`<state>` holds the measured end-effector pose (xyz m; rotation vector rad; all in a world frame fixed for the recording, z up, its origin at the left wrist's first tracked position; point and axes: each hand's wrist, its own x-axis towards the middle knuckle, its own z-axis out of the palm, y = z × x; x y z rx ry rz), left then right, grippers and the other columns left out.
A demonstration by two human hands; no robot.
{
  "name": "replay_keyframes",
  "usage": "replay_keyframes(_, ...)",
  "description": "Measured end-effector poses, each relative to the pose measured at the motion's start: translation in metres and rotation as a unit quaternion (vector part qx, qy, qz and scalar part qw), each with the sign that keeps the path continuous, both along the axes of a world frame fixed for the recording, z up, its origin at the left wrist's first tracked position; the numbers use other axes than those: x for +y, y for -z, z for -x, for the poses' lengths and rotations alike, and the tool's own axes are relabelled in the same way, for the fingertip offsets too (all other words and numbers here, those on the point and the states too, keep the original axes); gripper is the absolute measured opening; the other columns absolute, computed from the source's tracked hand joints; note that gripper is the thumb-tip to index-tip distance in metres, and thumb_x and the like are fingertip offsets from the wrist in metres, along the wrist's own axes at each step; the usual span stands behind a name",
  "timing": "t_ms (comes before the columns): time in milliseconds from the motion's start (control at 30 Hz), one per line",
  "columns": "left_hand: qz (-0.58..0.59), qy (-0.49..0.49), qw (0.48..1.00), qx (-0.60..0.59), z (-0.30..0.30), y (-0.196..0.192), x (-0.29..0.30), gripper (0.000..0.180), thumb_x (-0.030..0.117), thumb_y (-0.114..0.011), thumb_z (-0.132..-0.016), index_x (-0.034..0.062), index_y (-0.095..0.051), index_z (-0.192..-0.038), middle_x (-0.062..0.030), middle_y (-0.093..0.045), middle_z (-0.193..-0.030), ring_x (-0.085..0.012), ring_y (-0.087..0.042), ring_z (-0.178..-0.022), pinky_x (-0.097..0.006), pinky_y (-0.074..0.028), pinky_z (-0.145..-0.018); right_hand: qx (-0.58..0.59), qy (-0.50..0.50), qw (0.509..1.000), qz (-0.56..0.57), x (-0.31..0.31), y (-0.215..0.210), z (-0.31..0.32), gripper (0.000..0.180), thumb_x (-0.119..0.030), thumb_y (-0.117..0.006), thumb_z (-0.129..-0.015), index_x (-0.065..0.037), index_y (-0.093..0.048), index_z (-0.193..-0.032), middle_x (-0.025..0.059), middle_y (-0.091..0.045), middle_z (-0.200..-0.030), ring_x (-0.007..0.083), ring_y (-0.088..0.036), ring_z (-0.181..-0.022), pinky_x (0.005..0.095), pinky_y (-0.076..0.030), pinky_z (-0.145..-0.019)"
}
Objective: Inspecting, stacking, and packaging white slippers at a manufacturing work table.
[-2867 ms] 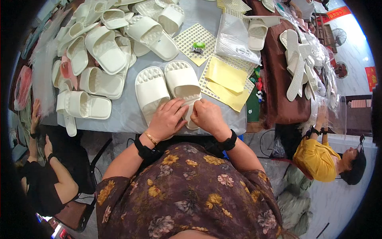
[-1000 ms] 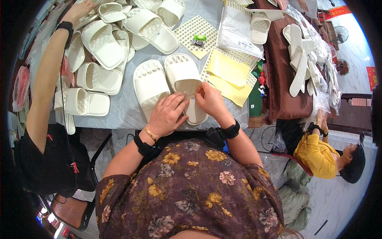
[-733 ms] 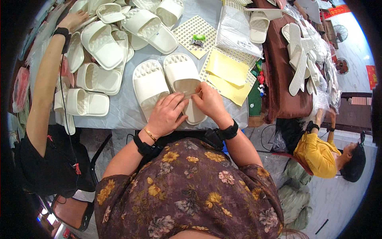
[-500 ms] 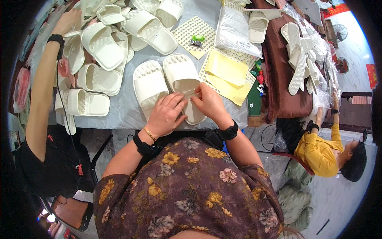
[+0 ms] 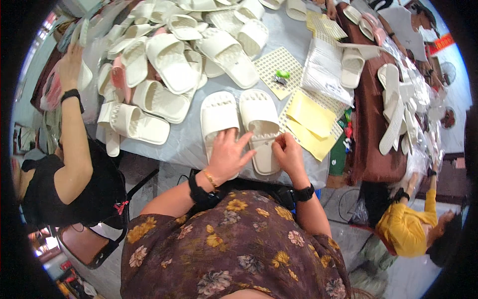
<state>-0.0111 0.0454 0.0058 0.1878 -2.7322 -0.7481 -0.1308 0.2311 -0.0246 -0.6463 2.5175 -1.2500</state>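
Observation:
Two white slide slippers lie side by side in front of me, toes pointing away. My left hand [image 5: 228,152] rests over the left slipper [image 5: 219,113], with its fingertips at the strap opening and its thumb and index finger spread toward the right slipper [image 5: 259,110]. At that right slipper's outer edge, my right hand [image 5: 289,155] has thumb and fingers pinched together; whatever may be between them is too small to make out. A small dark mark shows on the right slipper's insole, just below the strap.
White slippers [image 5: 172,65] are heaped at the left and back. Right of the pair lie a sticker sheet [image 5: 271,60], yellow paper [image 5: 311,119] and a plastic-wrapped packet [image 5: 323,70]. A co-worker's arm [image 5: 74,119] reaches in at left; a person in yellow [image 5: 406,224] works at right.
My hands have drawn apart. The right one has left the strap opening for the slipper's right edge, and my left fingers have spread. The left co-worker's hand has moved away from the heap.

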Motion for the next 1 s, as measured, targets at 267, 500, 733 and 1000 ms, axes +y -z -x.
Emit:
replay_keyframes(267,0.038,-0.030,0.999,-0.010,0.018,0.013,0.009,0.074,0.043,-0.071,-0.083,-0.0047,-0.048,-0.135,-0.0216,-0.053,-0.105,-0.0391,-0.051,-0.103,-0.048,-0.041,-0.089,-0.025,-0.025,0.999,0.020,0.003,0.001,0.000,0.016,-0.013,-0.068,-0.087,0.000,-0.062,-0.094,0.0112,-0.065,-0.072,0.0209,-0.064,-0.064,0.0331,-0.050,-0.062)
replay_keyframes(500,-0.056,-0.008,0.998,0.011,-0.002,-0.013,-0.008,0.064,0.038,-0.076,-0.079,-0.0073,-0.055,-0.119,-0.0236,-0.055,-0.104,-0.0410,-0.052,-0.101,-0.049,-0.042,-0.089,-0.015,-0.010,1.000,0.016,0.006,0.006,0.004,0.018,-0.017,-0.069,-0.087,-0.002,-0.065,-0.096,0.0145,-0.070,-0.082,0.0268,-0.068,-0.073,0.0362,-0.053,-0.069)
replay_keyframes(733,-0.053,-0.080,0.990,0.108,0.014,-0.075,-0.092,0.040,0.026,-0.079,-0.079,-0.0039,-0.057,-0.094,-0.0168,-0.054,-0.090,-0.0333,-0.051,-0.083,-0.044,-0.042,-0.073,-0.041,-0.019,0.997,0.062,0.009,0.003,0.004,0.015,-0.012,-0.067,-0.089,0.000,-0.065,-0.098,0.0114,-0.068,-0.082,0.0194,-0.064,-0.073,0.0321,-0.052,-0.069)
replay_keyframes(1000,0.084,-0.206,0.970,0.094,0.087,-0.105,-0.281,0.054,0.037,-0.071,-0.087,-0.0054,-0.060,-0.119,-0.0251,-0.060,-0.116,-0.0384,-0.057,-0.106,-0.044,-0.045,-0.091,0.151,0.147,0.972,0.106,0.073,-0.034,0.060,0.014,-0.003,-0.064,-0.084,0.000,-0.064,-0.097,0.0144,-0.066,-0.088,0.0300,-0.065,-0.079,0.0357,-0.052,-0.071)
